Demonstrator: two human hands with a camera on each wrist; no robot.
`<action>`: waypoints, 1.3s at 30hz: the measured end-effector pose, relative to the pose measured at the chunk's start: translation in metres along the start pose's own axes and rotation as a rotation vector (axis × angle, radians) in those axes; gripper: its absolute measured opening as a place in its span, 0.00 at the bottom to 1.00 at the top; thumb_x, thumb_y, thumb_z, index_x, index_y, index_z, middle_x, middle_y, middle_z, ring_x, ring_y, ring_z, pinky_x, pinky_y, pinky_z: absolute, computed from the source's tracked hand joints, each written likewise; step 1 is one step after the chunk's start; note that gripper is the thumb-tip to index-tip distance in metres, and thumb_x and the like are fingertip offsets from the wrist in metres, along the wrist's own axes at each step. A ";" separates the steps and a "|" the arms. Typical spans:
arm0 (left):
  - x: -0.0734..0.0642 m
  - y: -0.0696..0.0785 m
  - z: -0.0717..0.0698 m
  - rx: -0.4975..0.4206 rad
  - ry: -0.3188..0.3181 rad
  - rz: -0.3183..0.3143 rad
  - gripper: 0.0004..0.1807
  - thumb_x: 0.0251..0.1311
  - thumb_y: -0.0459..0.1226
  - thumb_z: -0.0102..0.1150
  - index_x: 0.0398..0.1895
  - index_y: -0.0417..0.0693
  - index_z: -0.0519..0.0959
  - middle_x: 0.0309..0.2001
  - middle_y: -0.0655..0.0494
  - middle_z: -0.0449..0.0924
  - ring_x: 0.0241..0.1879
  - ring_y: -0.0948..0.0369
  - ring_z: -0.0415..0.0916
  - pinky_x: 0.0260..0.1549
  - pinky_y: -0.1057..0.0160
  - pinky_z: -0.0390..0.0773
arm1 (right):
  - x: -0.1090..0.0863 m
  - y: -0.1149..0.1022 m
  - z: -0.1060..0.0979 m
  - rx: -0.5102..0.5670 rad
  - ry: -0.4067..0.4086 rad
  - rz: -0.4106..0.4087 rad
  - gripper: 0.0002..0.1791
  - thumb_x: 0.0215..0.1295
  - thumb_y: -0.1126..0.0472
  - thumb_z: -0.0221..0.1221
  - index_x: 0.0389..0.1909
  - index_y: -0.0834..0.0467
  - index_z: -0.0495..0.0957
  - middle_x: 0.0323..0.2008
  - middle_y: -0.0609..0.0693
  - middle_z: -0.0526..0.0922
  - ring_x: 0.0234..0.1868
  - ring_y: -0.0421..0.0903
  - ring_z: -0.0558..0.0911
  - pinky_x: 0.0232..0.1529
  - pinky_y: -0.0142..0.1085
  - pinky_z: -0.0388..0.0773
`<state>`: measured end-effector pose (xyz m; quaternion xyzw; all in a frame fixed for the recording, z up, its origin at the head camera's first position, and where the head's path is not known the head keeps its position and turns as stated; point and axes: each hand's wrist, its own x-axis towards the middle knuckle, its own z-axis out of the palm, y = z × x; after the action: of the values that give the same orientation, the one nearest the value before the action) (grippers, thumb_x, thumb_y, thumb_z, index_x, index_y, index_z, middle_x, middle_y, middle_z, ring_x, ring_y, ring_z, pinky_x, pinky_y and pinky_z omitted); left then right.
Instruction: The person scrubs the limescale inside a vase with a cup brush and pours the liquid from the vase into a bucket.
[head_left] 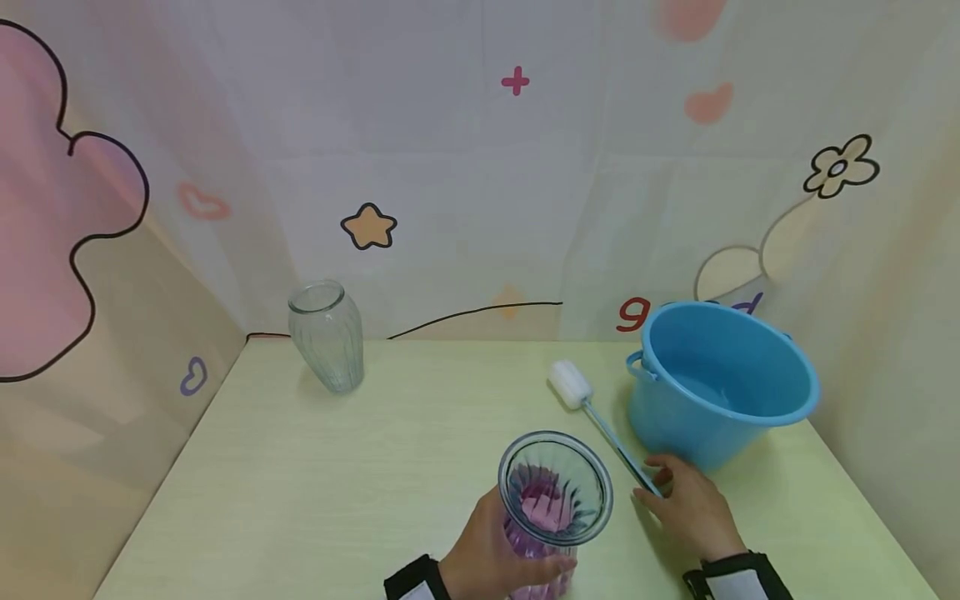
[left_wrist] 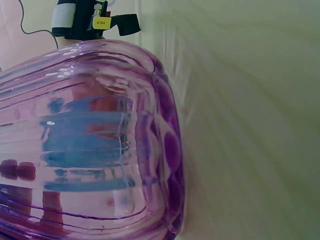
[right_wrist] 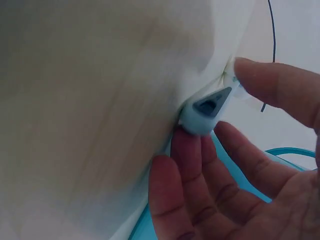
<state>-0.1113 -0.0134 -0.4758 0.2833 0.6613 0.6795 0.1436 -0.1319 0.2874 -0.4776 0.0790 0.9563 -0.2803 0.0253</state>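
My left hand [head_left: 487, 546] grips a ribbed glass vase [head_left: 556, 492] with a pinkish-purple lower part, its round mouth facing up toward the head camera. In the left wrist view the vase's tinted glass [left_wrist: 90, 145] fills the left side, standing close to the table surface. With my right hand [head_left: 693, 508] I hold the lower end of a bottle brush [head_left: 618, 447], which has a white sponge head and a light blue handle. The right wrist view shows the handle's end [right_wrist: 200, 116] between thumb and fingers. The sponge head points away, toward the back of the table.
A blue bucket [head_left: 645, 425] stands at the right, just beyond my right hand. Toward the back left is a clear glass vase [head_left: 327, 342]. A printed curtain [head_left: 450, 167] hangs behind the pale table [head_left: 300, 492] and along its sides.
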 end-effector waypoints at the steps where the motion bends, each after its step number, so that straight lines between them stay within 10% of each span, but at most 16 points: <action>1: 0.000 0.000 0.000 -0.004 -0.002 -0.001 0.39 0.54 0.40 0.78 0.67 0.64 0.68 0.58 0.61 0.81 0.57 0.58 0.83 0.57 0.66 0.81 | 0.000 0.000 0.000 0.004 -0.007 0.000 0.26 0.62 0.58 0.71 0.58 0.64 0.78 0.40 0.55 0.85 0.38 0.49 0.82 0.36 0.45 0.78; 17: 0.000 0.002 0.000 -0.040 -0.015 -0.026 0.39 0.54 0.40 0.78 0.67 0.65 0.67 0.59 0.60 0.81 0.59 0.49 0.82 0.56 0.66 0.81 | 0.000 -0.002 -0.006 0.012 -0.045 -0.012 0.18 0.66 0.64 0.62 0.54 0.68 0.83 0.37 0.52 0.85 0.38 0.48 0.79 0.37 0.41 0.77; 29: 0.001 0.001 -0.001 0.010 -0.006 -0.028 0.39 0.55 0.43 0.78 0.68 0.67 0.67 0.60 0.62 0.80 0.61 0.48 0.81 0.58 0.65 0.81 | -0.014 -0.013 -0.012 0.119 0.538 -0.061 0.08 0.61 0.57 0.73 0.36 0.57 0.90 0.36 0.53 0.88 0.35 0.40 0.79 0.34 0.30 0.72; 39: 0.001 -0.001 -0.001 -0.017 -0.016 -0.032 0.39 0.56 0.43 0.77 0.68 0.67 0.66 0.60 0.61 0.80 0.61 0.47 0.81 0.56 0.66 0.81 | -0.024 -0.031 -0.023 0.324 0.729 -0.102 0.08 0.66 0.61 0.70 0.43 0.60 0.89 0.39 0.43 0.81 0.38 0.25 0.72 0.34 0.14 0.70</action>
<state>-0.1128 -0.0140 -0.4762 0.2770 0.6586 0.6806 0.1620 -0.1130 0.2706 -0.4397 0.1289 0.8488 -0.3817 -0.3423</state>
